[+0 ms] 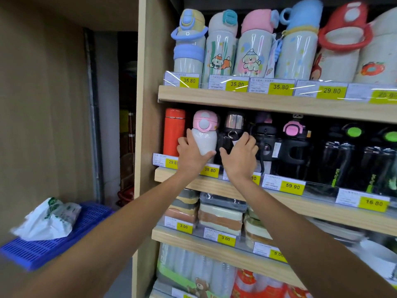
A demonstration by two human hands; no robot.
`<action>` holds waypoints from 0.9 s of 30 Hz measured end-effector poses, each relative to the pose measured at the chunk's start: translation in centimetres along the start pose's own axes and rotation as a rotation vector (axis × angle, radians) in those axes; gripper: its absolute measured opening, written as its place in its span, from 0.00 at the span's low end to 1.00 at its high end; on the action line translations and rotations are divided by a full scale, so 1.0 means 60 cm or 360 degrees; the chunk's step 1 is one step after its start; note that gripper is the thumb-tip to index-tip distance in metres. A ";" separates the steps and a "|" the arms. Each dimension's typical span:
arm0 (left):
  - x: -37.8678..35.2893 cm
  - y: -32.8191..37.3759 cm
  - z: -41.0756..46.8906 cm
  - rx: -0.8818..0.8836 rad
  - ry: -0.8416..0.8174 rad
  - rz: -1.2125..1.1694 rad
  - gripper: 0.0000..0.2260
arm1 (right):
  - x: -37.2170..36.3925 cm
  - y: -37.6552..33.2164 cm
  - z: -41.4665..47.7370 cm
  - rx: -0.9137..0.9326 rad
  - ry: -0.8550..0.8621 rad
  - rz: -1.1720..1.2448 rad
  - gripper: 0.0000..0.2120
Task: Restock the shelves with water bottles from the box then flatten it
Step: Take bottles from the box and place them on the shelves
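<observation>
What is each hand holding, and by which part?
The left hand grips the pink-lidded white bottle by its lower body; the right hand grips the black bottle by its body.

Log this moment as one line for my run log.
step: shelving | left hand: grips white bottle with pink lid | right hand: grips black bottle | place: wooden shelf

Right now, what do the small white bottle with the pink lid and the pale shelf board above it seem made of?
Small white bottle with pink lid: smooth, soft sheen, coated metal or plastic. Pale shelf board: matt, faint grain, likely wood or wood-look laminate.
</observation>
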State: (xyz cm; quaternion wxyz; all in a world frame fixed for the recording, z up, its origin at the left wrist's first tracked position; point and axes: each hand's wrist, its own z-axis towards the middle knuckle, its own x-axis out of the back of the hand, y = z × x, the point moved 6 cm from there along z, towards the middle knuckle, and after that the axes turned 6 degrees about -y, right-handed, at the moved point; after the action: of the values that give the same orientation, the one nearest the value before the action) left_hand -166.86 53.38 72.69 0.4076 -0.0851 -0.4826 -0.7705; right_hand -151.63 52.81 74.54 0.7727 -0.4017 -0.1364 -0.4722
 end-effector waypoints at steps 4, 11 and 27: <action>-0.003 -0.003 -0.002 -0.0024 0.0049 -0.0009 0.46 | -0.003 0.007 0.002 0.0039 0.0000 0.0002 0.38; -0.004 -0.003 0.001 -0.0039 -0.0006 0.0043 0.44 | 0.004 0.007 -0.001 0.0102 -0.0041 -0.0013 0.37; 0.170 0.150 0.023 -0.0522 0.0695 -0.0208 0.14 | 0.119 -0.087 0.034 0.0502 0.0216 0.0296 0.09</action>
State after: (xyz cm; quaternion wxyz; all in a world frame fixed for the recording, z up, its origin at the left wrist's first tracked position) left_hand -167.49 47.12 84.79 0.4322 0.0495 -0.2566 -0.8631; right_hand -151.96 48.73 82.62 0.8738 -0.2538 -0.1184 -0.3975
